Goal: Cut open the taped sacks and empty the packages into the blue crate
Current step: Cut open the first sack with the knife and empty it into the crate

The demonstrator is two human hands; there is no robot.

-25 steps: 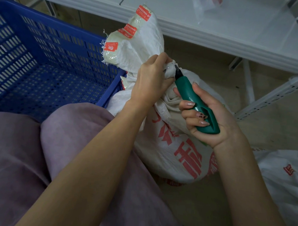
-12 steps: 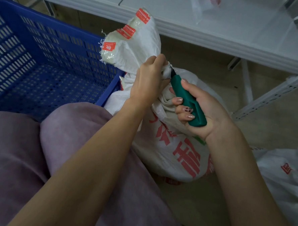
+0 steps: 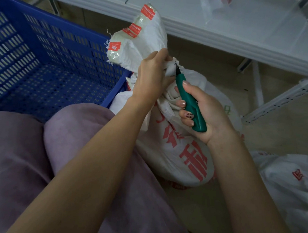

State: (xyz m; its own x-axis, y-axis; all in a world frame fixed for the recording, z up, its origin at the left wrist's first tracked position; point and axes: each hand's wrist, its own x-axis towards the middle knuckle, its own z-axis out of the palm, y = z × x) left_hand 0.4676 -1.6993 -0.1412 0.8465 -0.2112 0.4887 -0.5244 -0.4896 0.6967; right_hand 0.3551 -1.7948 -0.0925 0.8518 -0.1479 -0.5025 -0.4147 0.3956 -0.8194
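A white woven sack [image 3: 179, 154] with red print stands on the floor between my knee and a shelf. Its bunched neck ends in a taped top [image 3: 136, 41] with red labels. My left hand [image 3: 152, 76] grips the gathered neck just below that top. My right hand [image 3: 202, 112] holds a green utility knife [image 3: 190, 104], its blade tip against the neck beside my left fingers. The blue crate [image 3: 44, 61] sits to the left of the sack, and no packages show inside it.
A white metal shelf [image 3: 227, 25] runs across the top, with a clear plastic bag [image 3: 217, 6] on it. A perforated shelf rail [image 3: 284, 99] slants at the right. Another white sack [image 3: 293, 184] lies at the lower right. My lap in purple cloth [image 3: 38, 163] fills the lower left.
My right hand brought the knife to the left and closer to the sack's neck, where the blade now meets the cloth. My left hand kept its grip on the neck.
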